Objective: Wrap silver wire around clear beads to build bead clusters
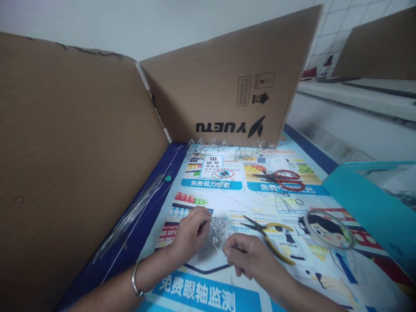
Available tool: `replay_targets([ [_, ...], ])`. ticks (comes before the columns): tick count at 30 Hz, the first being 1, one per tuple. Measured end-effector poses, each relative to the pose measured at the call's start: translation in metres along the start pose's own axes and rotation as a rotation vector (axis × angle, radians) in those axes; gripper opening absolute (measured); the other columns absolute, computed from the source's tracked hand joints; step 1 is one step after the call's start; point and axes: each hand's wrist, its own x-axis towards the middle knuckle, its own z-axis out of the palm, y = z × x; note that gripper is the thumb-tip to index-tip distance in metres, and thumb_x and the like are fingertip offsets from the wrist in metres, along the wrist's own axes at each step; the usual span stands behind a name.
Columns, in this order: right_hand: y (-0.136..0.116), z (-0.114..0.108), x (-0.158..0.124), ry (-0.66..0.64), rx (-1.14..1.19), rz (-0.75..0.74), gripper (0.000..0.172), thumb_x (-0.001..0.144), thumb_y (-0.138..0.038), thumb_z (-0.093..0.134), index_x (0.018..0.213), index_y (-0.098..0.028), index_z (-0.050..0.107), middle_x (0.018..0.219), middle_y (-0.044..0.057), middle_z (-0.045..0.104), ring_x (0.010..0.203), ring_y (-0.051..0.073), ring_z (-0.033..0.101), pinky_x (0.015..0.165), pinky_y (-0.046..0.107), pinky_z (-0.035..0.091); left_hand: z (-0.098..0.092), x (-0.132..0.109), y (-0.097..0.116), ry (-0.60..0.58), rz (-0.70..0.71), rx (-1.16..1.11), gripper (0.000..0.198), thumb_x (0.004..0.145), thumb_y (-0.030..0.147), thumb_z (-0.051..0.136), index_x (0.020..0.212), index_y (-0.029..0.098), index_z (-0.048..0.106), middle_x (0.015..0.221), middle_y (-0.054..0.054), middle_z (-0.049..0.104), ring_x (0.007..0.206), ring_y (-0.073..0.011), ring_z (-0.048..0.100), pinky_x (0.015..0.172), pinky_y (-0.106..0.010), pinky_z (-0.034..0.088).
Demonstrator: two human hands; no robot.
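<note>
Between my hands is a small flower-like ornament of thin silvery wire, with a clear bead-like centre. My left hand, a metal bangle on its wrist, is closed with its fingertips at the ornament's left edge. A pale straight wire slants down from the ornament to the fingertips of my right hand, which is closed in a pinch around its end. Just right of the ornament lie pliers with yellow handles, jaws slightly apart. What sits inside my left fingers is partly hidden.
Red-handled scissors lie farther back among loose wires. A ring-shaped coil is at the right, near a turquoise box. Long straight wires lie along the left edge. Cardboard panels stand at the left and back, with beaded wire pieces below.
</note>
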Motion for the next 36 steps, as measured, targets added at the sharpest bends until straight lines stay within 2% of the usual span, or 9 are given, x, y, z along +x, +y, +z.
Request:
replay_targets([
  [6,-0.003,-0.003,-0.003,-0.039,0.008,-0.089,0.025,0.081,-0.04,0.055,0.075,-0.017,0.055,0.064,-0.003,0.053,0.051,0.008,0.048,0.044,0.018,0.031,-0.002,-0.002,-0.001,-0.042,0.084,0.022,0.019,0.08,0.001,0.044,0.076,0.019,0.05,0.081,-0.004,0.062,0.079,-0.0151,0.06,0.068,-0.025,0.048],
  [11,-0.005,-0.001,-0.004,0.074,-0.22,-0.194,0.029,0.085,-0.038,0.049,0.065,-0.018,0.053,0.056,-0.004,0.049,0.054,0.01,0.047,0.051,0.02,0.035,-0.001,-0.002,0.001,-0.051,0.139,0.007,0.018,0.08,0.002,0.046,0.074,0.018,0.051,0.081,-0.005,0.064,0.077,-0.0145,0.061,0.066,-0.023,0.048],
  [14,-0.006,-0.001,-0.002,0.144,-0.407,-0.295,0.03,0.087,-0.036,0.046,0.062,-0.019,0.049,0.056,-0.004,0.046,0.055,0.011,0.044,0.052,0.022,0.032,0.001,-0.003,0.001,-0.03,0.155,0.001,0.017,0.079,0.002,0.047,0.073,0.017,0.051,0.078,-0.004,0.064,0.074,-0.014,0.061,0.064,-0.022,0.048],
  [17,-0.005,-0.002,0.003,0.211,-0.552,-0.389,0.032,0.088,-0.036,0.045,0.061,-0.019,0.045,0.058,-0.003,0.046,0.056,0.011,0.043,0.053,0.023,0.031,0.001,-0.003,0.002,-0.062,0.16,-0.013,0.016,0.079,0.002,0.047,0.075,0.017,0.052,0.076,-0.004,0.063,0.073,-0.014,0.06,0.065,-0.023,0.048],
  [23,-0.005,-0.005,0.01,0.296,-0.622,-0.496,0.034,0.089,-0.037,0.048,0.06,-0.02,0.042,0.058,-0.003,0.048,0.055,0.011,0.045,0.053,0.022,0.032,0.003,-0.004,0.0,-0.126,0.231,-0.052,0.019,0.079,0.001,0.043,0.081,0.017,0.052,0.072,-0.002,0.059,0.067,-0.0124,0.055,0.062,-0.022,0.046],
  [26,-0.005,-0.007,0.009,0.304,-0.643,-0.566,0.028,0.089,-0.033,0.051,0.065,-0.02,0.047,0.062,-0.002,0.052,0.057,0.012,0.049,0.055,0.022,0.035,0.002,-0.005,-0.003,-0.163,0.248,-0.027,0.016,0.079,0.003,0.043,0.079,0.017,0.05,0.071,-0.002,0.059,0.067,-0.0125,0.055,0.062,-0.022,0.046],
  [29,-0.001,-0.009,0.007,0.292,-0.698,-0.7,0.022,0.091,-0.028,0.047,0.072,-0.019,0.053,0.069,0.001,0.057,0.065,0.013,0.054,0.06,0.023,0.039,0.0,-0.004,-0.002,-0.213,0.249,0.015,0.015,0.079,0.004,0.042,0.076,0.017,0.049,0.072,-0.001,0.06,0.067,-0.0125,0.055,0.06,-0.021,0.045],
  [32,0.004,-0.01,0.005,0.25,-0.761,-0.803,0.022,0.094,-0.024,0.041,0.08,-0.019,0.057,0.074,0.004,0.06,0.069,0.014,0.056,0.063,0.024,0.041,-0.001,-0.003,-0.001,-0.196,0.27,0.037,0.016,0.081,0.004,0.042,0.08,0.017,0.052,0.074,-0.002,0.062,0.07,-0.0125,0.057,0.063,-0.021,0.047],
  [36,0.006,-0.012,0.003,0.197,-0.735,-0.743,0.02,0.093,-0.023,0.044,0.081,-0.019,0.059,0.075,0.004,0.06,0.07,0.014,0.056,0.063,0.024,0.042,-0.002,-0.005,-0.002,-0.188,0.303,0.07,0.015,0.083,0.006,0.045,0.087,0.017,0.055,0.079,-0.002,0.064,0.076,-0.0131,0.061,0.068,-0.021,0.049],
])
